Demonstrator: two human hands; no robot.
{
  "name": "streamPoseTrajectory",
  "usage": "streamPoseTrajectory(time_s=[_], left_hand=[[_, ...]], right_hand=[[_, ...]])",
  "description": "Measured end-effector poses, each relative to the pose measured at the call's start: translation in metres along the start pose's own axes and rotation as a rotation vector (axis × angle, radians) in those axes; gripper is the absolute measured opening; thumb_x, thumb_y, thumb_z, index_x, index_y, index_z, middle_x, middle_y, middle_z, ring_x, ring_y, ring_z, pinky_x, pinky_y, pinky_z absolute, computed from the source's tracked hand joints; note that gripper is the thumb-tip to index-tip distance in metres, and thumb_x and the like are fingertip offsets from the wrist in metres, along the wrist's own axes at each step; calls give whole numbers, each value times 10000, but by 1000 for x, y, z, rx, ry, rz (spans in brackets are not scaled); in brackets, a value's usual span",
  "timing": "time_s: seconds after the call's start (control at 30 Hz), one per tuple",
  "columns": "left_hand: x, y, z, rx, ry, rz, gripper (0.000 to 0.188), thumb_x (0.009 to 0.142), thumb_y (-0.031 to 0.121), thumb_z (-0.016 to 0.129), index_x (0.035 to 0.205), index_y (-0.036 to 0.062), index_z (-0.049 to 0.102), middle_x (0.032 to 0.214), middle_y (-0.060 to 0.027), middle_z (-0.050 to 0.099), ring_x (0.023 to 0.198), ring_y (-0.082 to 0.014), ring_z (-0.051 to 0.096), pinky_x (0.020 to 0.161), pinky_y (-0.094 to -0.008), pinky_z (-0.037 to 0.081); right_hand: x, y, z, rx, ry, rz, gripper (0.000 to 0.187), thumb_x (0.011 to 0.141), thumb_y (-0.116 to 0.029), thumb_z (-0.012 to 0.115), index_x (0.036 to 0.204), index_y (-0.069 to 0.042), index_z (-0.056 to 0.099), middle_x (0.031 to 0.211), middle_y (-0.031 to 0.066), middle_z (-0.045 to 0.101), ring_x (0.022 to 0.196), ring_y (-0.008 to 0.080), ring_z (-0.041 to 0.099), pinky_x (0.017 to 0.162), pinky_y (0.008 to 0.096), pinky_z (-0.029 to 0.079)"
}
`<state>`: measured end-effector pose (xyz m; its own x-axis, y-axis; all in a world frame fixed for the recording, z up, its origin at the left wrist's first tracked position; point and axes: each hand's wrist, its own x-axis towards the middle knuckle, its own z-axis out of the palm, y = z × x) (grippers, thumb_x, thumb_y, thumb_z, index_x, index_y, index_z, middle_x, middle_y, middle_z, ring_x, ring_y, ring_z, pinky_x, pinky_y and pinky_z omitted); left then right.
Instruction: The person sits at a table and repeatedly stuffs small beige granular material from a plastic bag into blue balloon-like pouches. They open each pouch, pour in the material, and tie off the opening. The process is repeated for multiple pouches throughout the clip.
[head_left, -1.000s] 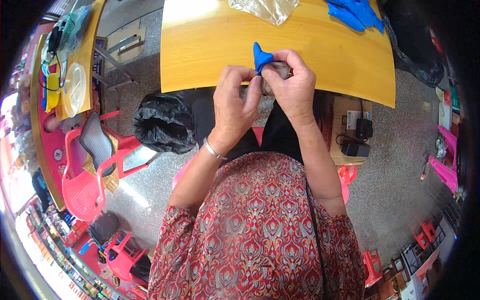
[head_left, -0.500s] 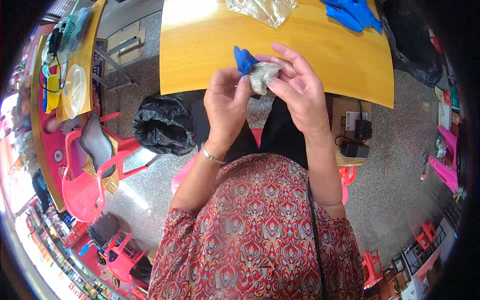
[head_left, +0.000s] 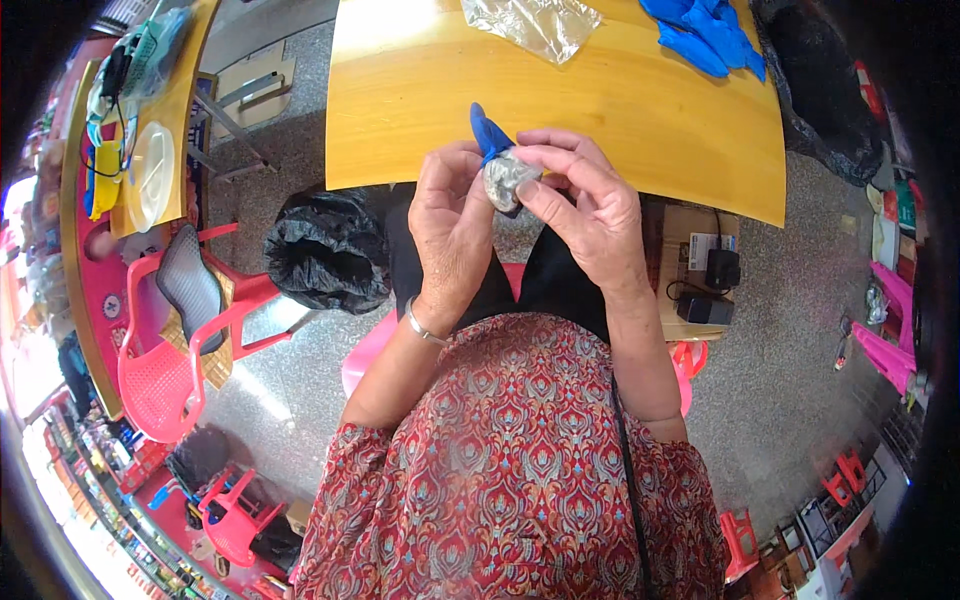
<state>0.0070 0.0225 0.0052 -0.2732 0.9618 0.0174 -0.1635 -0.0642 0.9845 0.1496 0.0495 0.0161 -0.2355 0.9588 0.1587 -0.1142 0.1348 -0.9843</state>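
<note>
Both hands are raised over the near edge of the yellow table, holding one small bundle between them. It is a crumpled, clear plastic wrapping (head_left: 505, 182), greyish and shiny, with a blue, soft-looking piece (head_left: 487, 135) sticking up from it. My left hand (head_left: 447, 215) grips the bundle's left side, thumb in front, the other fingers partly hidden behind. On the right side, my right hand (head_left: 588, 205) pinches the plastic between thumb and curled fingers. What lies inside the wrapping cannot be made out.
On the yellow table (head_left: 400, 90) lie a flat clear plastic bag (head_left: 535, 25) and several blue pieces (head_left: 705, 35). A black bag (head_left: 330, 250) stands on the floor at left, near a pink chair (head_left: 160, 385). A cardboard box (head_left: 680, 240) sits under the table's right side.
My right hand's fingers have curled in around the plastic, which is now more tightly bunched. The bundle has shifted slightly down and left, and more of the table's far part has left view.
</note>
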Motion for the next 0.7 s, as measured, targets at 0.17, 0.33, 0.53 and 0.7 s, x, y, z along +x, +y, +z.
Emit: streamPoseTrajectory(time_s=[0.17, 0.33, 0.53, 0.7], left_hand=[[-2, 8, -2, -24, -61, 3, 70, 931, 40, 590, 992, 15, 568, 1052, -16, 586, 899, -64, 543, 791, -209, 447], [1, 10, -4, 144, -77, 140, 70, 936, 29, 574, 1000, -1, 570, 1095, -31, 570, 908, -71, 543, 800, -218, 448], [3, 9, -8, 17, -100, -1, 121, 899, -31, 587, 1019, -25, 572, 1062, -70, 575, 919, -120, 559, 813, -240, 458], [0, 21, -1, -255, -114, -204, 164, 889, -15, 619, 1044, -8, 569, 966, -41, 606, 832, -95, 565, 734, -234, 471]], right_hand=[[4, -2, -11, -56, -154, -41, 241, 826, -70, 687, 1063, -30, 687, 1153, 107, 574, 1000, 195, 614, 833, 291, 509], [5, -10, -8, -310, -170, -158, 273, 866, -42, 623, 1136, -19, 652, 1096, 126, 564, 945, 233, 612, 815, 305, 490], [5, -10, -5, -362, -145, -156, 297, 884, -35, 602, 1179, -5, 626, 1005, 130, 558, 871, 245, 598, 769, 321, 482], [5, -10, -4, -373, -136, -133, 286, 890, -45, 603, 1171, 0, 631, 944, 123, 561, 855, 240, 594, 752, 310, 477]])
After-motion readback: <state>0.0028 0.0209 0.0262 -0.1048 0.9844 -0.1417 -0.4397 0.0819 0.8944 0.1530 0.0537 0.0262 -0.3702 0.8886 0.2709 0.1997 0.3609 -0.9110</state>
